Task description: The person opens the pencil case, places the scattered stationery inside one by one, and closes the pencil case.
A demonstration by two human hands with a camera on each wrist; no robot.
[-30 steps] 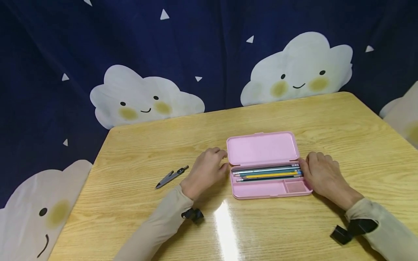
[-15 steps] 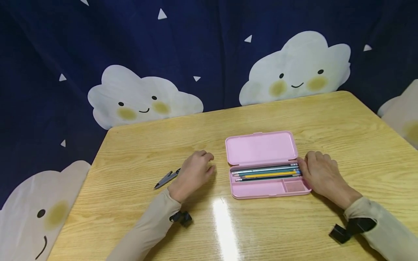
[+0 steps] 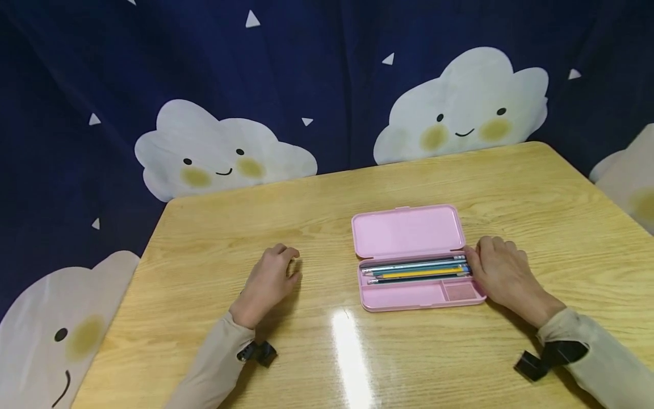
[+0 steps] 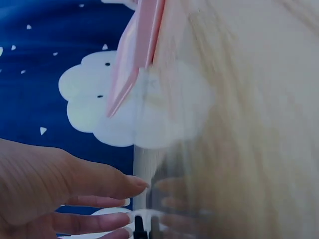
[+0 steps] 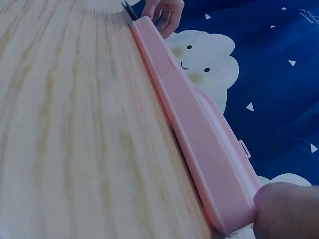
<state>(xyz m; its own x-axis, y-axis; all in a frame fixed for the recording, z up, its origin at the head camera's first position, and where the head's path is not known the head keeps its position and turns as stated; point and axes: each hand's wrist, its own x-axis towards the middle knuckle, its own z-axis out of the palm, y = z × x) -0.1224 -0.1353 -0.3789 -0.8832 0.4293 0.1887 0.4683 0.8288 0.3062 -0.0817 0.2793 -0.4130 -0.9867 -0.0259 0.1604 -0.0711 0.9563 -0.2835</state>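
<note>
An open pink pencil case [image 3: 401, 298] lies on the table, its lid [image 3: 409, 232] folded back. Inside are several pencils [image 3: 416, 271] in the long compartment. My right hand [image 3: 503, 275] holds the case's right end, thumb [image 5: 281, 211] against it; its other fingers are hidden beneath the hand in the head view. Left of the case, my left hand [image 3: 268, 287] hovers low with fingers loosely bent and nothing between them. It covers the drawing compass in the head view; the compass's dark end [image 4: 140, 230] shows just past the fingertips in the left wrist view.
The wooden table [image 3: 306, 221] reaches back to a dark blue curtain [image 3: 337, 85] with cloud prints. Each wrist wears a black strap camera. A small square compartment [image 3: 460, 291] sits at the case's front right.
My left hand has moved left, from beside the pencil case to over the compass, which it now covers. My right hand and the case have stayed in place.
</note>
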